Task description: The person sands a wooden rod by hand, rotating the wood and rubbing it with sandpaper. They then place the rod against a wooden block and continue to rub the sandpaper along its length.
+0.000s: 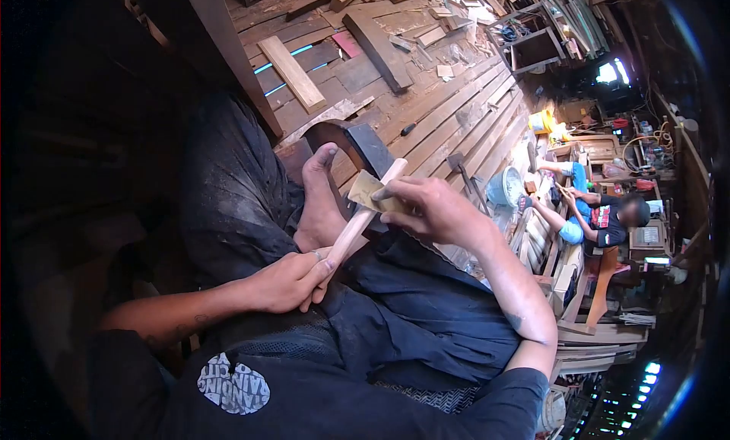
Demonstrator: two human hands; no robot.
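My left hand (293, 282) is closed around the lower end of a pale, slender wooden stick (350, 238), which slants up and away over my lap. Pinched in my right hand (431, 208) is a folded, yellowish piece of sandpaper (366, 189), wrapped against the stick near its far end. The stick's tip pokes out beyond the sandpaper, close to a dark block (371, 147). My bare foot (321, 200) lies just left of the sandpaper. Part of the stick is hidden under the sandpaper and my left fingers.
A pale board (291, 73) and a dark plank (378, 52) lie on the slatted wooden floor (433, 109), among scattered offcuts. To the right, another person (601, 212) sits near a white bucket (504, 187). A dark post (232, 60) rises at the upper left.
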